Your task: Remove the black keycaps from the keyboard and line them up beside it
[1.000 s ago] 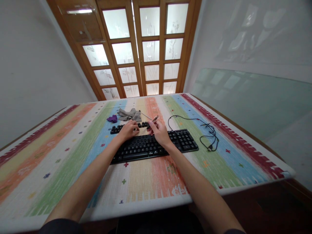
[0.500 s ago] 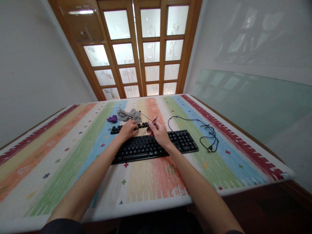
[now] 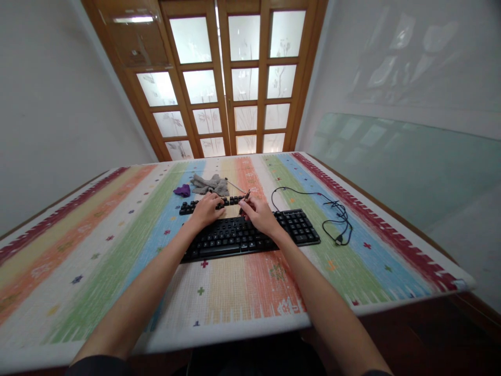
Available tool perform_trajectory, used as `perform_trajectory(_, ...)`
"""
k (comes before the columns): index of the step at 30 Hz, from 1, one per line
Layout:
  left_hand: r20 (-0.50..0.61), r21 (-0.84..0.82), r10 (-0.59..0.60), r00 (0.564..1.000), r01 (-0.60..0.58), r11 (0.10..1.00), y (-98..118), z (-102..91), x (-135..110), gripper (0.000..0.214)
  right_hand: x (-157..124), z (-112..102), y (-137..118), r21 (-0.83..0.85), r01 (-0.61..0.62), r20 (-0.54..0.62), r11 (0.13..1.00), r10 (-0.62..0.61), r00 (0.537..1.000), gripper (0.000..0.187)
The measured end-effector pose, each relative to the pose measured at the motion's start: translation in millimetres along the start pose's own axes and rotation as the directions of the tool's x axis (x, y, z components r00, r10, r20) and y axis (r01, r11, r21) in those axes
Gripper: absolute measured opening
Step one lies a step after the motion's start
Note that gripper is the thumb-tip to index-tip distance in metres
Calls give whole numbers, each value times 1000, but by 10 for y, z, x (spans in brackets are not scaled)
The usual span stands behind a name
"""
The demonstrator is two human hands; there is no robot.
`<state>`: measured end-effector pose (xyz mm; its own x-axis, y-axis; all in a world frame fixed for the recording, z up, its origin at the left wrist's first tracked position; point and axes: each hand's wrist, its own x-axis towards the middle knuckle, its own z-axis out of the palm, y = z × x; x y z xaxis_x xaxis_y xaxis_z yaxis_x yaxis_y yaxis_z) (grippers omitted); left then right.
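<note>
A black keyboard lies on the striped cloth, with some of its upper keys off. Behind it, loose black keycaps form a row. My left hand rests over the keyboard's back edge beside these keycaps. Its fingers are bent towards the thumb, and what they pinch, if anything, is hidden. In my right hand is a slim dark tool that looks like a keycap puller, gripped between thumb and fingers. The tool's lower end is near the keyboard's back edge; whether it touches a key is too small to tell.
Past the keycaps lie a grey cloth, a purple cloth and a thin rod. The keyboard's black cable is looped at the right, its plug resting on the tablecloth.
The tool in my right hand has turned more upright, and its thin wire ends no longer show. My left hand stays about where it was. The view has shifted slightly.
</note>
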<state>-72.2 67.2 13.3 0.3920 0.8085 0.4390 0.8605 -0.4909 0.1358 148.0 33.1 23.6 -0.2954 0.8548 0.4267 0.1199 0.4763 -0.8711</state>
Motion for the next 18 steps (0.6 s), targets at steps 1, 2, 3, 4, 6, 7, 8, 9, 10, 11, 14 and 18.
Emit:
perform_trajectory(1, -20, -30, -14, 1000, 14, 999, 43, -16, -37, 11, -1, -25, -8, -32, 18, 10, 999, -18, 1000, 31)
perform_trajectory(2, -36, -63, -23, 999, 20, 998, 95, -35, -79, 12, -2, -50, -15, -61, 35, 21, 997, -34, 999, 30)
perform_trajectory(3, -40, -103, -25, 999, 21, 994, 155, -57, -127, 13, -3, -73, -22, -88, 50, 38, 995, -47, 998, 29)
perform_trajectory(4, -35, -141, -20, 999, 15, 990, 222, -81, -179, 15, -4, -96, -28, -111, 63, 59, 992, -57, 997, 28)
perform_trajectory(6, -3, -204, 4, 1000, -5, 979, 361, -130, -284, 18, -6, -133, -33, -147, 89, 104, 985, -74, 992, 27)
perform_trajectory(7, 12, -231, 10, 1000, -7, 973, 427, -151, -334, 18, -6, -148, -32, -162, 98, 119, 982, -79, 990, 26)
perform_trajectory(8, 31, -253, 16, 999, -8, 968, 487, -167, -379, 17, -6, -159, -27, -176, 103, 125, 979, -82, 989, 25)
perform_trajectory(9, 45, -275, 26, 999, -13, 961, 537, -178, -418, 17, -6, -167, -19, -182, 102, 126, 978, -80, 989, 23)
perform_trajectory(10, 51, -295, 31, 998, -15, 955, 576, -181, -451, 18, -5, -171, -8, -177, 95, 127, 980, -73, 989, 23)
perform_trajectory(11, 57, -309, 33, 998, -13, 951, 604, -178, -479, 18, -5, -172, 6, -162, 84, 132, 983, -62, 989, 22)
perform_trajectory(14, 69, -327, 17, 997, 6, 945, 633, -141, -536, 20, -10, -159, 59, -82, 37, 152, 996, -24, 988, 23)
perform_trajectory(18, 87, -322, -11, 996, 38, 946, 614, -93, -592, 23, -29, -110, 118, -7, -36, 171, 999, 37, 985, 25)
